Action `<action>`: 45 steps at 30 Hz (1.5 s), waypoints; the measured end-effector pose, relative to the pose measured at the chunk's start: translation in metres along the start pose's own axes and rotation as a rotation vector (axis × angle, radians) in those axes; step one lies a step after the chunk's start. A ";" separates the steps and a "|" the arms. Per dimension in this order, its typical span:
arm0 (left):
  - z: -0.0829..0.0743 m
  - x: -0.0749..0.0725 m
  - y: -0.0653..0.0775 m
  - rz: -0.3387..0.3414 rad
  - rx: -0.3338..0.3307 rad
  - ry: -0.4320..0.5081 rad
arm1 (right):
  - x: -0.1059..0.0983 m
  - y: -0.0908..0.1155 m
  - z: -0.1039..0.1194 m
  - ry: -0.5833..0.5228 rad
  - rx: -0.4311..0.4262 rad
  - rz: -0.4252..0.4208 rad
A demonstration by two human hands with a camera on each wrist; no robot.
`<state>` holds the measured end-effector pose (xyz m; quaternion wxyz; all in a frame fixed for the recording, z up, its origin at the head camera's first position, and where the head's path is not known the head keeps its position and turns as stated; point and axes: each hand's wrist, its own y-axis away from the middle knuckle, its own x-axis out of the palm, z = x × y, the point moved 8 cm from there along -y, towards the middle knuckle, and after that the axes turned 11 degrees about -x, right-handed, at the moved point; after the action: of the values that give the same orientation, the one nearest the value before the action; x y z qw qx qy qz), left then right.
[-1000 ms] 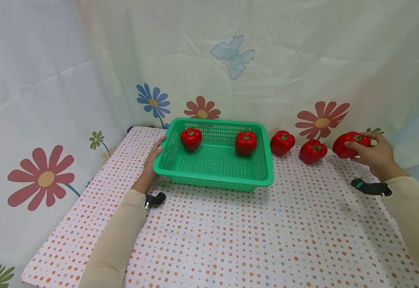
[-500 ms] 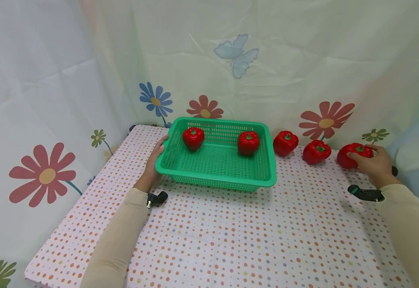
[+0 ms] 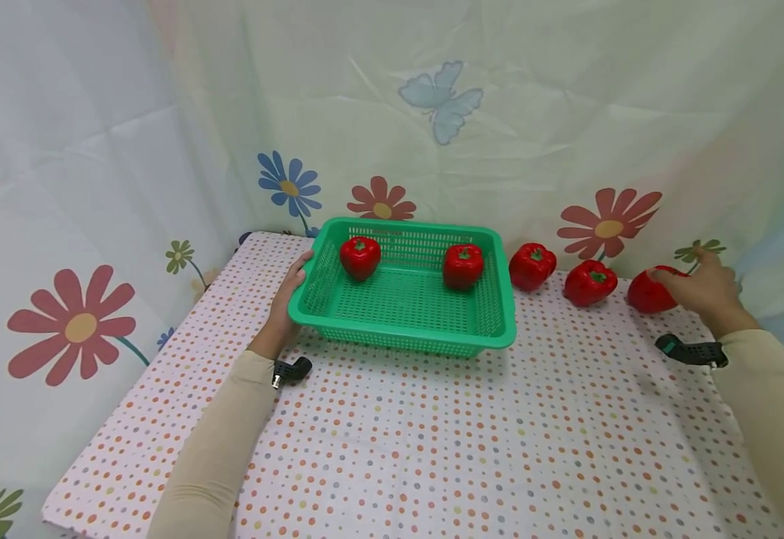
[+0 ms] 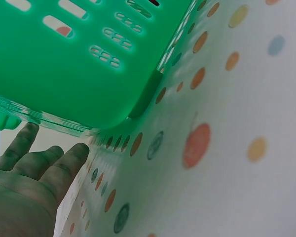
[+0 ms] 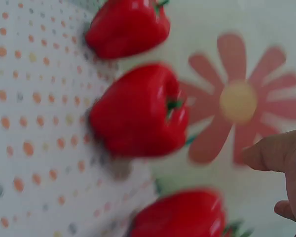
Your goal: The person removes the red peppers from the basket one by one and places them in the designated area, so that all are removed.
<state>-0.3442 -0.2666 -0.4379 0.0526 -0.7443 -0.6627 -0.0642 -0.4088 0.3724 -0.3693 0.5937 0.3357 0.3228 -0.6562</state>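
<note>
My left hand rests with straight fingers against the left side of a green plastic basket. Inside the basket stand two red bell peppers, one bell pepper at the left and another bell pepper at the right. On the far right, my right hand is over the outermost bell pepper, partly hiding it in the head view. In the right wrist view, that pepper sits apart from the thumb, and the hand holds nothing.
Two more red bell peppers stand between basket and right hand: one bell pepper beside the basket, another bell pepper further right. A dotted cloth covers the table. A flowered curtain hangs close behind the row.
The right hand has set the outermost bell pepper down on the table, let go of it and lifted slightly. The left hand has stayed at the basket.
</note>
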 end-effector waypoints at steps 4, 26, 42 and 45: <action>-0.003 0.000 0.001 -0.005 0.008 0.002 | -0.007 0.007 0.048 0.074 -0.110 -0.026; -0.006 -0.001 0.004 0.000 0.036 -0.010 | 0.142 0.036 0.324 -0.492 -0.485 0.368; -0.018 0.009 0.010 0.024 0.035 0.006 | 0.259 0.010 0.371 -0.811 -0.279 0.347; -0.018 0.008 0.010 0.026 0.035 0.007 | 0.273 0.011 0.378 -0.766 -0.283 0.356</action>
<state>-0.3338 -0.2633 -0.4188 0.0688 -0.7516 -0.6538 -0.0543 -0.4384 -0.0927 -0.3808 0.8143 0.0342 0.1035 -0.5701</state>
